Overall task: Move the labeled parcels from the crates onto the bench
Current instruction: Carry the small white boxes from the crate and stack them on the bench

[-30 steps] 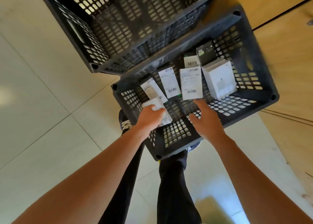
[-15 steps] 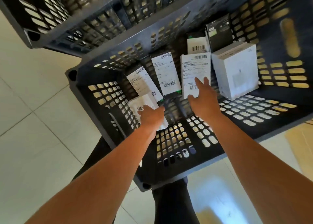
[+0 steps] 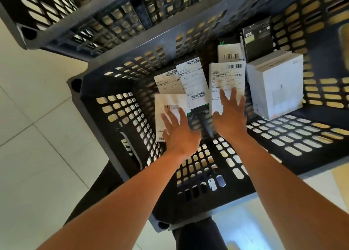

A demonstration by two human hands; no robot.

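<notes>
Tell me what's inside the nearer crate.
Nearer crate holds labeled parcels, a white box and a black box. Left hand and right hand cover label parts.

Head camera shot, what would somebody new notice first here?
Two bare forearms reaching down into a dark slotted crate, the left hand spread over a white labeled parcel at the crate's left, the right hand over another labeled parcel mid-crate. Next, the big white box at right, and a second crate behind.

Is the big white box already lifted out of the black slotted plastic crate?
No, the big white box sits inside the black slotted plastic crate, untouched by either hand.
</notes>
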